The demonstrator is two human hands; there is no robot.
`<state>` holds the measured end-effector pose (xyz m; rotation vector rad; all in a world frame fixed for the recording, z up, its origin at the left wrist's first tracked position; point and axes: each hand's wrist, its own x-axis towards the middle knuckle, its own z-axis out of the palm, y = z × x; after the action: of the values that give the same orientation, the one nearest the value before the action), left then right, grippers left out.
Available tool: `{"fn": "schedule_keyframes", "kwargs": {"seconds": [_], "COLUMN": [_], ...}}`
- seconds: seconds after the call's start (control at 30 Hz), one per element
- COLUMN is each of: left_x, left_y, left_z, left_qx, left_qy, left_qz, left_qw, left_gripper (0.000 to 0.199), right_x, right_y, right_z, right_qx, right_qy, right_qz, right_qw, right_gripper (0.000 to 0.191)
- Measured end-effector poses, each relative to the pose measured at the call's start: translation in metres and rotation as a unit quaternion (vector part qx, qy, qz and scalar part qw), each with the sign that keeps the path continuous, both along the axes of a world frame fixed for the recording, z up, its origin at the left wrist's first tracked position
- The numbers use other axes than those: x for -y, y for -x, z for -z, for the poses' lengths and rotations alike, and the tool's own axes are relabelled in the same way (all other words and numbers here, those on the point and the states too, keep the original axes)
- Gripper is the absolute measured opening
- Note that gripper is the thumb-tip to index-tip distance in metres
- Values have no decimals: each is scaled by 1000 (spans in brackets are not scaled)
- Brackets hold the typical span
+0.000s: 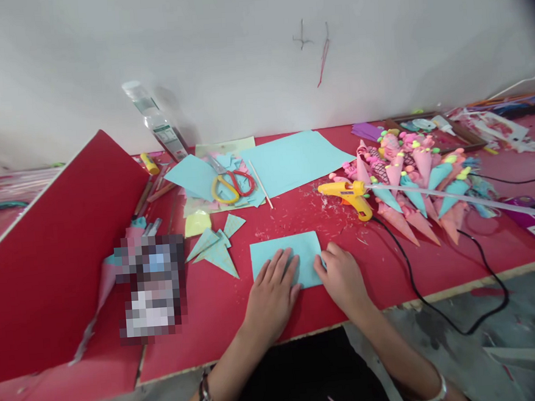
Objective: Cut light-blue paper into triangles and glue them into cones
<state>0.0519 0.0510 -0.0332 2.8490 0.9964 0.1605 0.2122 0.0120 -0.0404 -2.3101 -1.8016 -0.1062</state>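
Observation:
A light blue sheet of paper (302,244) lies flat on the red table close to its front edge. My left hand (270,295) rests on the sheet with the palm down and the fingers stretched out. At the paper's right edge, my right hand (344,277) is closed, its fingers curled and the thumb and forefinger at the border. Left of the sheet lie several pale blue paper triangles (218,253). Behind them, scissors (233,187) with yellow and red handles lie on blue scraps.
A yellow glue gun (347,196) lies right of the paper, its black cord (407,270) hanging over the table edge. Beyond it are several pink and blue paper cones (413,184). A large blue sheet (296,159), a bottle (164,131) and a red board (65,257) stand or lie around.

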Motion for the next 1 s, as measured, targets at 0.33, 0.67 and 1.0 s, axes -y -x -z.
{"fn": "schedule_keyframes", "kwargs": {"seconds": [0.33,0.67,1.0], "left_x": [3,-4,-15], "left_y": [2,19,62], "left_z": [3,3,-3], "left_qx": [-14,-42,-104], "left_qy": [-29,-49,-38], "left_qz": [-45,-51,-58], "left_qw": [998,997,992], "left_gripper": [46,45,47], "right_x": [-5,-6,-2], "right_y": [2,3,1], "right_z": [-8,-13,-6], "right_qx": [34,31,21], "right_qy": [48,85,-13], "right_qz": [22,34,-2], "right_qw": [998,995,1000], "right_gripper": [31,29,27]}}
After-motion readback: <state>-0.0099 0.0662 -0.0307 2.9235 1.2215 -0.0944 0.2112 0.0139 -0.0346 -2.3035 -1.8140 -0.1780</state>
